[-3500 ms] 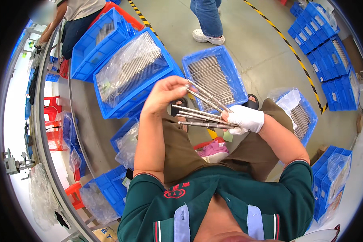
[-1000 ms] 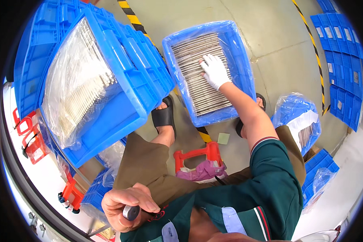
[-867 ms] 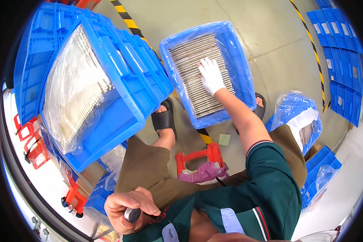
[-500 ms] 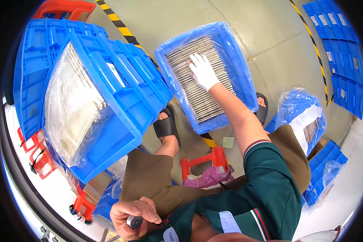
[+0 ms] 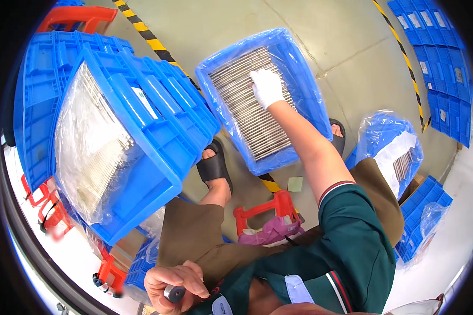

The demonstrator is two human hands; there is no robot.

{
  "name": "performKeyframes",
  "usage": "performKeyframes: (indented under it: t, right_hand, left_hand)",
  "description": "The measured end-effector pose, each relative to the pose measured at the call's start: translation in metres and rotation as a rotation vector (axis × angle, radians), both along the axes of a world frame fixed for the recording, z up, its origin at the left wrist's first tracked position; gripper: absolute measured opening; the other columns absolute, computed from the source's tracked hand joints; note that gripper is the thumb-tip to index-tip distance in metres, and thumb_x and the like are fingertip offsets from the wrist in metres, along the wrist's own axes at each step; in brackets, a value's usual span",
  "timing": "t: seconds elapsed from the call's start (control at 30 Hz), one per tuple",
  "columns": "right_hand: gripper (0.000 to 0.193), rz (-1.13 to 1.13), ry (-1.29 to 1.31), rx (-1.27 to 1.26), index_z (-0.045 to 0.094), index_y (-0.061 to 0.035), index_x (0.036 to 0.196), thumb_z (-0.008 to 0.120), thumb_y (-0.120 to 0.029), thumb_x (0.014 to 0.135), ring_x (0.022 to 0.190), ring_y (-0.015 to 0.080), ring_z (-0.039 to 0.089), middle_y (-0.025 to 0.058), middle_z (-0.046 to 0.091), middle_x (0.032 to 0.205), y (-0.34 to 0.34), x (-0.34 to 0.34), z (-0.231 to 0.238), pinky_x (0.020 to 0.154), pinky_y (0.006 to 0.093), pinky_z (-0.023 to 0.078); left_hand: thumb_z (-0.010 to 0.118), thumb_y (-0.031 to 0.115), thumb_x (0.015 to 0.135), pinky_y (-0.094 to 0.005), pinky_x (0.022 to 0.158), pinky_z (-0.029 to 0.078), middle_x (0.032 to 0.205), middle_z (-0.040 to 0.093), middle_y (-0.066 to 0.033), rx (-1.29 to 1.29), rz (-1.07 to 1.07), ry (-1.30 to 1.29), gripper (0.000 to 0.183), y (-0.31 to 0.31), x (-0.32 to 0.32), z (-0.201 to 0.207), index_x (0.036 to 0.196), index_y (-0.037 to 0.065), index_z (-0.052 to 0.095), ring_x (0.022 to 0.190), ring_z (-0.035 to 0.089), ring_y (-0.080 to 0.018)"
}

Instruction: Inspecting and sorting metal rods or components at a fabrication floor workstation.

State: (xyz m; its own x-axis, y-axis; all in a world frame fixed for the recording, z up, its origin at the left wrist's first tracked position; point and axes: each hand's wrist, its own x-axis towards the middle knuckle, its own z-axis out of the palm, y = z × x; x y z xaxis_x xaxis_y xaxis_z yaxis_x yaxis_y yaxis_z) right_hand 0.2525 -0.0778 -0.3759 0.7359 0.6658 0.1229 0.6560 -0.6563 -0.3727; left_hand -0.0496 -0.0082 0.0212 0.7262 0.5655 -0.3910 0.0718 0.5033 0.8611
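My right hand, in a white glove, rests over the rows of thin metal rods lying side by side in a blue plastic bin lined with clear film. Its fingers are curled in against the rods; whatever they may pinch is hidden. At the lower left, my bare left hand is closed around a short cylinder with a round black end and a small mark at its centre. The rest of that cylinder is hidden in the palm.
Stacked blue crates rise at left, the top one holding rods under clear film. A red stool with purple cloth stands between my legs. A smaller lined bin sits at right; more crates stand beyond the striped floor tape.
My right hand's fingers have gone from stretched out over the rods to curled in. My left hand keeps its hold on the cylinder. The view has shifted slightly.
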Motion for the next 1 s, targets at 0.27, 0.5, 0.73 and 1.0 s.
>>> performKeyframes:
  t: [0.27,0.5,0.73,1.0]
  right_hand:
    - [0.012,0.101,-0.005,-0.073,0.059,-0.0080,0.081,0.049,-0.012,0.078,0.080,0.0277,0.057,0.0116,0.058,0.080,0.027,0.023,-0.008,0.071,0.0399,0.046]
    - [0.011,0.149,0.006,-0.092,0.059,-0.0089,0.083,0.049,-0.012,0.078,0.081,0.0271,0.057,0.0106,0.057,0.082,0.013,0.007,0.010,0.070,0.0395,0.046]
    - [0.012,0.299,-0.032,-0.070,0.058,-0.0103,0.083,0.048,-0.013,0.079,0.079,0.0268,0.057,0.0108,0.055,0.078,0.015,0.017,0.000,0.067,0.0398,0.046]
    - [0.016,0.191,0.055,0.002,0.061,-0.0067,0.076,0.048,-0.014,0.079,0.078,0.0302,0.060,0.0148,0.059,0.081,0.003,0.014,0.001,0.068,0.0411,0.048]
  left_hand:
    - [0.057,0.036,0.086,-0.0331,0.055,0.040,0.070,0.062,-0.0137,-0.008,-0.033,-0.017,0.033,-0.004,0.002,0.000,0.092,0.004,0.048,0.052,0.059,-0.0193]
    - [0.055,0.035,0.088,-0.0336,0.055,0.039,0.070,0.062,-0.0140,-0.004,-0.029,-0.033,0.032,-0.006,0.002,-0.001,0.093,0.004,0.047,0.051,0.057,-0.0194]
    - [0.055,0.034,0.088,-0.0337,0.055,0.039,0.070,0.062,-0.0139,-0.007,-0.040,-0.051,0.032,-0.003,0.003,0.002,0.094,0.003,0.046,0.051,0.057,-0.0192]
    - [0.056,0.037,0.087,-0.0325,0.058,0.038,0.070,0.061,-0.0112,-0.022,-0.095,-0.013,0.034,-0.009,0.003,0.003,0.095,0.005,0.047,0.052,0.055,-0.0177]
